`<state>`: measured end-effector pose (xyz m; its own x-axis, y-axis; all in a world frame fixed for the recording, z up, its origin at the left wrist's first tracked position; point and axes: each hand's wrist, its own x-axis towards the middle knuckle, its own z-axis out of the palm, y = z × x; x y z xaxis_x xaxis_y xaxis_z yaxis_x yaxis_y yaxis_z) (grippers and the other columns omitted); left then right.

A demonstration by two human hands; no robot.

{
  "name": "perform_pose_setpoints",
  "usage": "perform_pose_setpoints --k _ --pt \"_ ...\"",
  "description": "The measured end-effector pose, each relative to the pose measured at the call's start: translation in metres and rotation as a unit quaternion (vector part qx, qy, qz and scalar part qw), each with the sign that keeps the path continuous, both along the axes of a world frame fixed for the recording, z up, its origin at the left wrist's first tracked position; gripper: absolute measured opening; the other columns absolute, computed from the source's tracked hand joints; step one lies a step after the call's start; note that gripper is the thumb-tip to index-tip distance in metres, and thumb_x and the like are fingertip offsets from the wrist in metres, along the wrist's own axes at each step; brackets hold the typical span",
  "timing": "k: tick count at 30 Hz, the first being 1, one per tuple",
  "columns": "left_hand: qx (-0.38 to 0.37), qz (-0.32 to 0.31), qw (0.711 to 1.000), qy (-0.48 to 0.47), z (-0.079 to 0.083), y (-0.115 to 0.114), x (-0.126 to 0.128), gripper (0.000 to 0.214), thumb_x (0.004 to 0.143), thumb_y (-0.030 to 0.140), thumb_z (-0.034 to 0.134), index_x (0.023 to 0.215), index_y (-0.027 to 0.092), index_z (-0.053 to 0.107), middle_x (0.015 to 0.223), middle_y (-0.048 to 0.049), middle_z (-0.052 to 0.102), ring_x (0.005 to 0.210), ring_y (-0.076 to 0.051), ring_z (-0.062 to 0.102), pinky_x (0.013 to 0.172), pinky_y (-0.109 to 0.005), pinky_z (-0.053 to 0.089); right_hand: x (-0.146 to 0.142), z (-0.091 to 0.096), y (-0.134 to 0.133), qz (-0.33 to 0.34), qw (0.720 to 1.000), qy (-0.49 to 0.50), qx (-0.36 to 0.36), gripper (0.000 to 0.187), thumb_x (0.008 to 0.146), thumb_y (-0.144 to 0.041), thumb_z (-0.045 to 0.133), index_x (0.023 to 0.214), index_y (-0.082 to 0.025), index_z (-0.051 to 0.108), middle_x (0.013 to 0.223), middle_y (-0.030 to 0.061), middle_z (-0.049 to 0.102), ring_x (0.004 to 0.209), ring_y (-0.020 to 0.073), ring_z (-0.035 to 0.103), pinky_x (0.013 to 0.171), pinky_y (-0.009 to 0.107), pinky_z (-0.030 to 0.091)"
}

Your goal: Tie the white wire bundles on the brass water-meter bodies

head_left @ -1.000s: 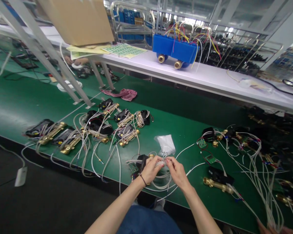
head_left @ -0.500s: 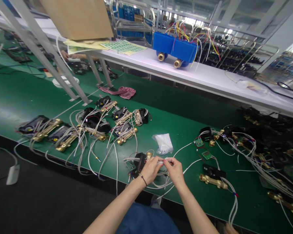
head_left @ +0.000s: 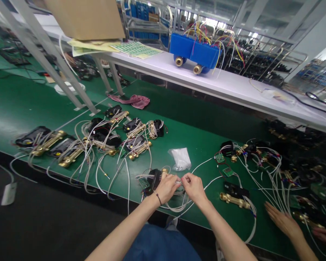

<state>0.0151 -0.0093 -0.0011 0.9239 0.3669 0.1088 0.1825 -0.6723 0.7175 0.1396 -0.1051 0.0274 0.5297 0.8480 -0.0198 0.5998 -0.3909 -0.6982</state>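
Note:
My left hand [head_left: 167, 188], with a dark band at the wrist, pinches grey-white cables [head_left: 176, 208] near the bench's front edge. Its fingers are closed. Close against its fingertips, my right hand [head_left: 193, 186] is closed in a pinch on the same cables. A small red spot shows at the right fingertips; I cannot make out what it is. The cables loop below both hands. Beside my left hand lies a black housing [head_left: 154, 178] with a brass fitting [head_left: 164, 170] and a small green circuit board [head_left: 143, 183]. A clear plastic bag [head_left: 180, 158] lies just beyond my hands.
Several brass-and-black meters [head_left: 70, 156] with tangled cables lie to the left. More boards and a brass pipe body [head_left: 235, 200] lie right. Another person's hand [head_left: 284, 221] is among cables at far right. A raised shelf [head_left: 233, 85] carries blue units [head_left: 194, 50] and a carton [head_left: 84, 20].
My hands keep their pinch on the cables, with little shift. Another person's hands have come into view at the right, by the cable bundle there. The view has moved slightly.

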Motion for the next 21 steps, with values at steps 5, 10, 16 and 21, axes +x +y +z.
perform_pose_setpoints --k 5,10,16,21 --pt "-0.005 -0.011 1.0 0.005 0.001 0.004 -0.003 0.016 0.085 0.029 0.04 0.089 0.02 0.053 0.086 -0.0022 0.061 0.083 -0.017 0.051 0.085 -0.037 0.027 0.002 -0.003 -0.002 -0.006 0.99 0.139 -0.033 0.027 0.08 -0.034 0.045 0.07 -0.013 0.06 0.052 0.0012 0.058 0.046 0.0128 0.052 0.045 0.022 0.038" --pt "-0.047 -0.02 0.999 0.017 0.004 0.012 -0.004 0.012 0.083 0.028 0.045 0.086 0.022 0.054 0.084 0.0002 0.061 0.085 -0.017 0.051 0.087 -0.036 0.026 0.013 0.012 -0.022 0.157 0.976 -0.13 0.07 0.043 0.08 -0.022 0.049 0.121 -0.014 0.043 0.116 0.0131 0.052 0.102 0.0222 0.05 0.08 0.035 0.045" --pt "-0.051 -0.066 0.995 0.053 0.009 0.019 0.0 0.009 0.081 0.025 0.047 0.079 0.021 0.054 0.077 0.0022 0.061 0.084 -0.016 0.051 0.088 -0.036 0.025 0.027 0.014 -0.017 0.384 0.853 -0.353 0.024 0.025 0.086 -0.013 0.039 0.107 -0.014 0.053 0.103 0.011 0.057 0.102 0.0227 0.047 0.081 0.036 0.043" --pt "-0.008 -0.097 0.994 0.053 0.007 0.018 0.0 0.007 0.081 0.023 0.046 0.083 0.021 0.053 0.078 0.0014 0.061 0.082 -0.015 0.052 0.088 -0.036 0.024 0.021 0.015 -0.006 0.395 0.866 -0.302 -0.052 0.017 0.086 -0.015 0.04 0.085 -0.014 0.057 0.077 0.0082 0.058 0.076 0.0193 0.05 0.069 0.033 0.04"
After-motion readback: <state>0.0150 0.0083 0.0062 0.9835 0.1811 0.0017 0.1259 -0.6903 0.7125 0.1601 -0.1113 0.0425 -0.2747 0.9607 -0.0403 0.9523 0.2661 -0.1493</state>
